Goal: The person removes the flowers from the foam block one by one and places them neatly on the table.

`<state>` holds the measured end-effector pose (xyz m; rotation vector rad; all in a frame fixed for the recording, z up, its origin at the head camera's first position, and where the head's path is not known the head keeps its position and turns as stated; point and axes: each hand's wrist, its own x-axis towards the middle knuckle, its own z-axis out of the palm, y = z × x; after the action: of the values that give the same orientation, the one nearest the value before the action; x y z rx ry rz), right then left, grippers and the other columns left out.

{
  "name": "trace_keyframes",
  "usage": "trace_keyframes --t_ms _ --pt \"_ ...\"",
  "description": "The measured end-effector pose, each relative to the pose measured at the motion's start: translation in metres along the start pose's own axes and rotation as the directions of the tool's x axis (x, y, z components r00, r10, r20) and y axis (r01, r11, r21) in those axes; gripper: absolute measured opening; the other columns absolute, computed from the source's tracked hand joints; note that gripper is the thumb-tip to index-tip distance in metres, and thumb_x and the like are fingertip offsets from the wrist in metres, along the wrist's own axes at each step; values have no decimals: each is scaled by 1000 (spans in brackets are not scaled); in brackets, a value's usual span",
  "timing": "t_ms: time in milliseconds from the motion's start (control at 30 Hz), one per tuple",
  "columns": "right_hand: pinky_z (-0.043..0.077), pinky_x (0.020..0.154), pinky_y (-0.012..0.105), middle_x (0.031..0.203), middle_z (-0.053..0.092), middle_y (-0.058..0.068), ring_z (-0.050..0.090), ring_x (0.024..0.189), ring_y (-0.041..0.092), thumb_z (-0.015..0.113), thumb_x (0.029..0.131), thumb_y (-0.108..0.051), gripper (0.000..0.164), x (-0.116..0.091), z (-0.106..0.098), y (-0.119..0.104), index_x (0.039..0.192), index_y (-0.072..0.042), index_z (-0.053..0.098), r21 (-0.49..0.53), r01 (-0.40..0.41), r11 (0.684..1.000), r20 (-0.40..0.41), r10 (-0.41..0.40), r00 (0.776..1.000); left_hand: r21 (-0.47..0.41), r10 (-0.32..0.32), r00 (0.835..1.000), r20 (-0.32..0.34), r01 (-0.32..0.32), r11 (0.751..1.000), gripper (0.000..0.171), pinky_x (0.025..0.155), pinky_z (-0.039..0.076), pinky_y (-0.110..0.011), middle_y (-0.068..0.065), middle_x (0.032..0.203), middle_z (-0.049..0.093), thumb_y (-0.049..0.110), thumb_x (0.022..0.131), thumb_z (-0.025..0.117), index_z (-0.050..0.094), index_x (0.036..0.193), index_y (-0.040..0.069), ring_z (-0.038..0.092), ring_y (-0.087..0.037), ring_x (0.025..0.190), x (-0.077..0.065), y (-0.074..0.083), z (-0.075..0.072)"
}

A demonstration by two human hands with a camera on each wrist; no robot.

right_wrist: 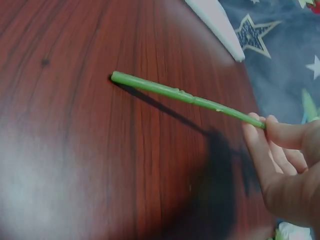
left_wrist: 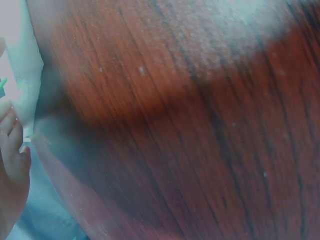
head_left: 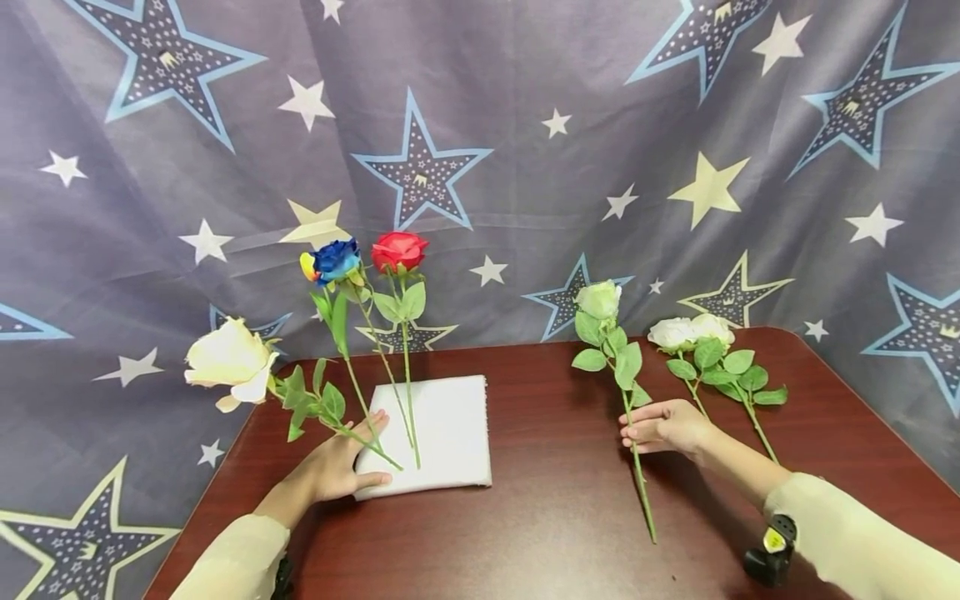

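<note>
My left hand rests on the left side of a white foam block, thumb and fingers spread. Standing in the block are a red rose, a blue multicoloured rose and a large cream rose that leans far left. With thumb and fingertips, my right hand pinches the stem of a pale green-white rose. The right wrist view shows that green stem slanting from the fingers, its cut end close to the tabletop. Only part of the left hand appears in its wrist view.
Two white roses with leafy stems lie at the right of the brown wooden table, beyond my right forearm. A grey star-patterned curtain hangs behind the table's back edge.
</note>
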<state>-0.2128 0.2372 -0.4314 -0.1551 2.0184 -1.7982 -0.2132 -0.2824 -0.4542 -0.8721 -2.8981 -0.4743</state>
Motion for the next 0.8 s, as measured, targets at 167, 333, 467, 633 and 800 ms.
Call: trace_keyframes --t_ms 167,333,467,633,800 --pt "61 74 28 90 76 7 73 80 12 62 89 0 46 -8 -19 5 124 25 47 -53 -25 998 -52 23 998 7 -2 1000 4 2 1000 85 109 38 -55 -23 149 42 41 78 76 43 142 -3 41 -41 137 2 1 -1" --pt "61 74 29 93 75 9 73 80 12 59 90 3 43 -15 -33 9 124 27 46 -91 -65 994 -83 57 995 13 -21 1000 21 21 1000 85 109 38 -54 -22 150 41 43 78 75 42 143 -1 40 -39 138 1 0 0" --pt "61 72 28 89 75 4 72 77 12 60 89 5 43 -18 -42 11 123 27 46 -67 -95 993 -116 87 989 11 -27 999 28 27 1000 85 109 37 -55 -21 151 40 45 79 74 42 144 -1 40 -39 138 -1 0 1" --pt "61 70 28 89 75 1 72 75 11 62 88 6 43 -19 -53 12 121 28 47 -80 -113 990 -141 101 985 22 -18 1000 10 18 1000 85 108 38 -55 -22 150 41 44 79 74 42 143 -1 41 -40 137 -1 -1 1" --pt "61 68 28 82 75 3 71 73 11 61 87 7 36 -23 -66 15 116 27 52 -115 -171 978 -150 153 977 25 0 1000 3 0 1000 85 108 37 -58 -23 149 41 45 79 74 42 143 -1 40 -41 137 1 -1 2"
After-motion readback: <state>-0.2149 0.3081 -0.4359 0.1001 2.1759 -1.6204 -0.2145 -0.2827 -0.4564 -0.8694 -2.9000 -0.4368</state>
